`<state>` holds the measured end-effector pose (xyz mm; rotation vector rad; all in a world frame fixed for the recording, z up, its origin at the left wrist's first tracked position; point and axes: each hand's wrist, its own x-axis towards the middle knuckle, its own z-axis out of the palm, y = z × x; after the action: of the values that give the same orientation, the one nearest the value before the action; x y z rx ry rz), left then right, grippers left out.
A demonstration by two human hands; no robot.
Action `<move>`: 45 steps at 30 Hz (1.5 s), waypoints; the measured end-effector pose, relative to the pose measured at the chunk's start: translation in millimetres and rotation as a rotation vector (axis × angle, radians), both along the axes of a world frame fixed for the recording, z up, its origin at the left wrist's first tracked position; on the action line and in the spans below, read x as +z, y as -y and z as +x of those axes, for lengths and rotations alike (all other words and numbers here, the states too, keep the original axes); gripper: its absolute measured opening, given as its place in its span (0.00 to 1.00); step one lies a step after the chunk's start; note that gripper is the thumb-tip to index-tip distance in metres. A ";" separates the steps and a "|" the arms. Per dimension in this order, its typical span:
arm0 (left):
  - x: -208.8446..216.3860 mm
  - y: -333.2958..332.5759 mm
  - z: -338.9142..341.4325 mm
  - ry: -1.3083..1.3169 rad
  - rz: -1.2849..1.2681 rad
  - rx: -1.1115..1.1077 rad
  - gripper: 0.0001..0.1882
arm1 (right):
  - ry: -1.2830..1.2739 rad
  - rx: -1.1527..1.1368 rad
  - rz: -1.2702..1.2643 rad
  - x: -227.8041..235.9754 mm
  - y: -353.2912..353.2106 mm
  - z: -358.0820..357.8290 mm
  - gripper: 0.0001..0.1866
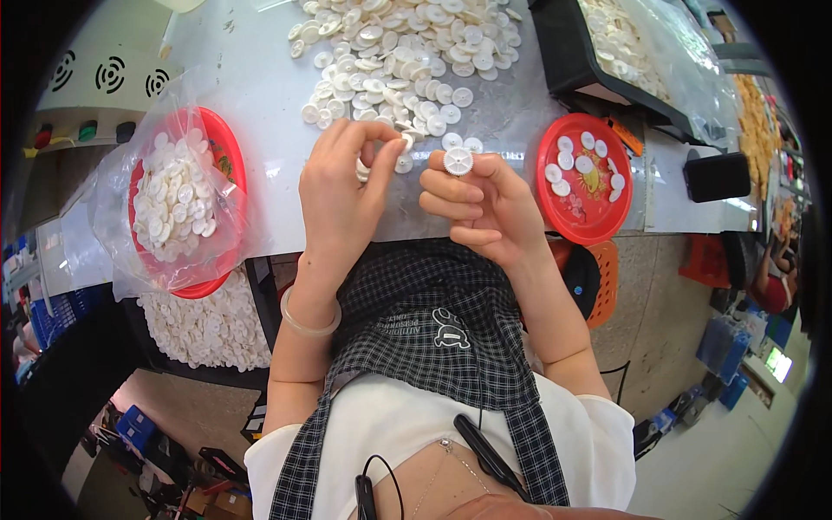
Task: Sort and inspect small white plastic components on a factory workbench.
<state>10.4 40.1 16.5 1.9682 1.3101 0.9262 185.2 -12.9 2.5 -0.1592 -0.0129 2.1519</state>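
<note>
In my right hand point(490, 204) is a small white plastic gear point(458, 161) with a spoked face, pinched between thumb and index finger; the other fingers are curled. Close by, to its left, my left hand point(342, 178) is bent with thumb and index fingertips brought together at the edge of the heap. White pieces lie right behind those fingertips, so what they hold, if anything, cannot be made out. A large heap of white gears point(407, 39) spreads over the grey table point(251, 87) beyond both hands.
On the left, a red tray point(227, 143) carries a plastic bag of white gears point(178, 195); more fill a container below. At right stand a red plate point(572, 217) with several gears, a black bin point(563, 61) of white parts and a phone-like black device point(718, 177).
</note>
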 end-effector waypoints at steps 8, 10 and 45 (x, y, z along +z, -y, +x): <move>8.7 12.1 -18.7 1.079 -0.826 -0.165 0.14 | -0.252 0.054 -0.052 -4.3 0.8 -1.9 0.17; 7.4 15.5 -23.2 1.248 -0.955 -0.237 0.14 | -0.237 0.054 -0.059 -3.0 1.1 -3.2 0.17; 5.3 13.9 -41.8 0.148 -0.233 0.063 0.06 | 2.113 -0.483 0.949 -2.6 -9.4 -24.7 0.06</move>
<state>-31.3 26.3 21.8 1.6591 1.3361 0.8877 160.5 -3.5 -0.1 -1.4843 -1.8171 0.4822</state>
